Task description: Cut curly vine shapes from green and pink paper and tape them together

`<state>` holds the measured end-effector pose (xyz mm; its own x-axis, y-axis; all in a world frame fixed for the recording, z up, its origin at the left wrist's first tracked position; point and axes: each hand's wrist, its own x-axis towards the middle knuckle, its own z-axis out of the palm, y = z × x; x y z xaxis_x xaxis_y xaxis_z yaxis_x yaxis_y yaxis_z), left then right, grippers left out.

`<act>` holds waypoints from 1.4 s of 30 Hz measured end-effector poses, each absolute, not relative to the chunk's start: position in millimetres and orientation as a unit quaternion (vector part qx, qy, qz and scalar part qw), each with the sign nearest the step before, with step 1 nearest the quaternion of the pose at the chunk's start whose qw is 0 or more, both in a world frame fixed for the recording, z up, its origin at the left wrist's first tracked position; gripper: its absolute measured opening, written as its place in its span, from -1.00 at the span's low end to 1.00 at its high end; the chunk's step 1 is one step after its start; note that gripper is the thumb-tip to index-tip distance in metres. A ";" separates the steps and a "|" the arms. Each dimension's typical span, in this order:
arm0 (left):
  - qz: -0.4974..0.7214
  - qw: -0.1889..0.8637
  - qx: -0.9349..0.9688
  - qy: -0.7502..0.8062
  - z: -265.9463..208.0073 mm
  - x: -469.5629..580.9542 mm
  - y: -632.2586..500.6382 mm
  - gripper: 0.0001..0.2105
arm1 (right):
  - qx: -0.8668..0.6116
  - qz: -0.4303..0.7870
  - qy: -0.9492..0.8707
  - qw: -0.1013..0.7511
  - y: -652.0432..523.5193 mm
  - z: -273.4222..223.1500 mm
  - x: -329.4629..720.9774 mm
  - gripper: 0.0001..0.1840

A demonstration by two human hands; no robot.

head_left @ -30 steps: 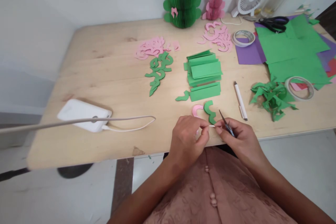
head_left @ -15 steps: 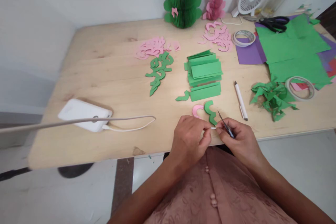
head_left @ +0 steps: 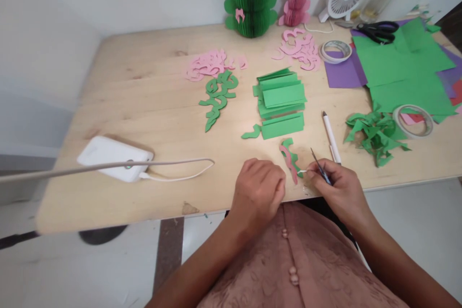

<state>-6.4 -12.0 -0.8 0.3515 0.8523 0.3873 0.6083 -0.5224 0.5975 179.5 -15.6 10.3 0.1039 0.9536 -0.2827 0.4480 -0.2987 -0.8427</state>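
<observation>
My right hand is closed around a slim pointed tool with a dark tip and a bluish lower part; its exact kind is unclear. A thin white strip sticks out from the fingertips and reaches the wavy green paper piece. Over that green piece lies a wavy pink paper piece. My left hand is curled shut at the table's front edge, just left of these pieces. Whatever its fingers may hold is hidden.
Folded green paper lies beyond my hands. A white pen, green scraps and a tape roll are to the right. Left are cut green pieces and a white power bank with a cable. Black-handled scissors lie far right.
My hands have moved apart, the right one shifting rightward with the tool and white strip. A pink piece now lies over the green one; the pink arch beside my left hand no longer shows there.
</observation>
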 end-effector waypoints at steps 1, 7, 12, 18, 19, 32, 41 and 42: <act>0.336 0.173 0.819 0.432 -2.7 -5.6 -12.5 -0.87 | -0.684 0.427 -0.511 0.297 -15.2 8.9 181.3 -0.84; 0.339 0.114 0.859 0.368 -9.0 -1.5 -5.3 -0.88 | -0.692 0.422 -0.494 0.314 -14.8 4.0 185.3 -0.84; 0.292 0.086 0.898 0.318 -15.4 -2.4 -1.1 -0.87 | -0.696 0.414 -0.484 0.331 -14.7 4.0 185.4 -0.84; 0.275 0.084 0.889 0.355 -21.5 -16.1 -9.6 -0.86 | -0.700 0.419 -0.485 0.314 -15.2 4.6 185.4 -0.83; 0.270 0.086 0.889 0.360 -21.2 -17.9 -10.8 -0.86 | -0.701 0.418 -0.487 0.312 -15.2 4.4 185.1 -0.83; 0.361 0.199 0.820 0.397 -23.5 -32.0 -13.2 -0.88 | -0.695 0.381 -0.547 0.269 -15.6 -3.7 183.2 -0.76; 0.361 0.257 0.816 0.371 -18.2 -35.2 25.9 -0.89 | -0.683 0.345 -0.585 0.269 -9.4 -4.9 186.5 -0.73; 0.358 0.262 0.818 0.367 -17.8 -34.7 30.6 -0.89 | -0.683 0.343 -0.586 0.269 -9.1 -4.9 187.0 -0.73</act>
<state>-34.7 30.6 -17.8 0.4749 0.7873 0.3933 0.4120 -0.5938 0.6912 187.0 -9.1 -4.9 0.0767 0.9852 -0.1532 0.6165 -0.1676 -0.7693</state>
